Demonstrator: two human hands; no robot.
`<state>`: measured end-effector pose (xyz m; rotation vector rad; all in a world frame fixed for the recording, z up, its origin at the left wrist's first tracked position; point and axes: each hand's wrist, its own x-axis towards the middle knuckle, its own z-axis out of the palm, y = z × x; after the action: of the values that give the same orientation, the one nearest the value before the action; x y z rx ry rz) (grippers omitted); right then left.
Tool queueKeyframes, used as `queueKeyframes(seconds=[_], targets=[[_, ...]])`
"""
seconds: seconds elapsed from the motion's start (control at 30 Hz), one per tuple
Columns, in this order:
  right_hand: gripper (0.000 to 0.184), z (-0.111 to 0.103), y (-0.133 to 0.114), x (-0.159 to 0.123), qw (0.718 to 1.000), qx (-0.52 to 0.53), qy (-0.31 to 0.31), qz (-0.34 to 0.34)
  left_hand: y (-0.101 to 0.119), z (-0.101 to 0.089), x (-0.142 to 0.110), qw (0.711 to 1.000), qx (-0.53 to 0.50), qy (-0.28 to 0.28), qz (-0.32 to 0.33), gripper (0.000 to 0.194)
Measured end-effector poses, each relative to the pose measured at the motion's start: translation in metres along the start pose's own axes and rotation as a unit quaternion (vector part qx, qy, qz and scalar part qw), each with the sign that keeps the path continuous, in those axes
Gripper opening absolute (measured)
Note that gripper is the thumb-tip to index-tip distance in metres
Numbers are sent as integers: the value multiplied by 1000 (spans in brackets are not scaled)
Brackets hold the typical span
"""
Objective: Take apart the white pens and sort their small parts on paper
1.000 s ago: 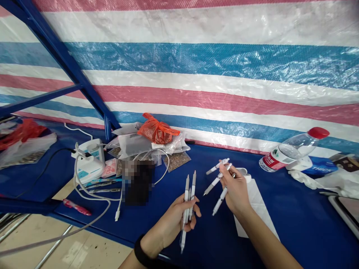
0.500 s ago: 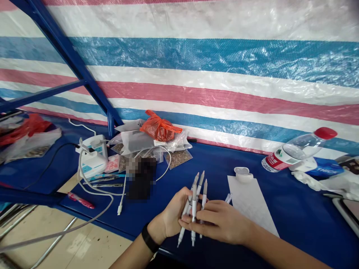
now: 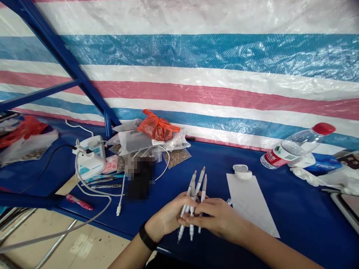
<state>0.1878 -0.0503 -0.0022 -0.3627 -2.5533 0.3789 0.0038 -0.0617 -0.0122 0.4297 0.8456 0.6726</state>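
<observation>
Several slim white pens (image 3: pixel 199 182) stand bunched and slightly fanned between my two hands, their tapered ends pointing away from me and clear clicker-like ends towards me. My left hand (image 3: pixel 166 216), with a black band on the wrist, is closed around the bunch, its thumb lying across the pens. From the other side my right hand (image 3: pixel 224 220) pinches pens of the same bunch, with one pen at the right against its fingers. Which pen rests in which hand is partly hidden by the fingers. Just right of my hands lies a white sheet of paper (image 3: pixel 251 205).
A white earbud case (image 3: pixel 242 172) sits open on the paper's far end. A red-capped bottle (image 3: pixel 297 145) leans at right. Leftward are a dark pixelated object (image 3: pixel 141 177), a white cable (image 3: pixel 120 201), power strips (image 3: pixel 91 160), a pink pen (image 3: pixel 79 202) and an orange bag (image 3: pixel 158 127).
My left thumb has moved over the pens, and the bunch has shifted slightly up and left in view. The pens' ends sit at slightly different spacing. The camera view has moved a little.
</observation>
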Motion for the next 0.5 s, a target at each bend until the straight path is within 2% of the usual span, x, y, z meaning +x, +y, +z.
queueKeyframes(seconds=[0.1,0.17,0.23,0.27,0.3,0.33,0.4,0.47,0.5], targets=[[32,-1,-5,0,999,-48,-3,6,3,7,0,997,-19,71,12,33],[34,-3,-9,2,999,-38,24,29,5,9,1,995,-24,97,21,35],[35,-8,-12,5,992,16,87,95,7,10,1,992,-22,119,22,33],[35,-11,-12,8,978,53,132,156,8,10,1,991,-16,130,26,31],[32,-14,-10,11,951,95,181,230,9,10,1,990,-5,140,33,29],[27,-17,-7,15,911,144,227,314,10,10,2,988,11,145,45,26],[20,-20,0,23,800,249,305,453,11,13,2,987,56,131,74,22],[23,-20,9,31,699,335,370,512,12,18,4,986,99,89,102,22],[25,-18,13,35,661,363,396,524,11,21,6,984,116,70,116,22]])
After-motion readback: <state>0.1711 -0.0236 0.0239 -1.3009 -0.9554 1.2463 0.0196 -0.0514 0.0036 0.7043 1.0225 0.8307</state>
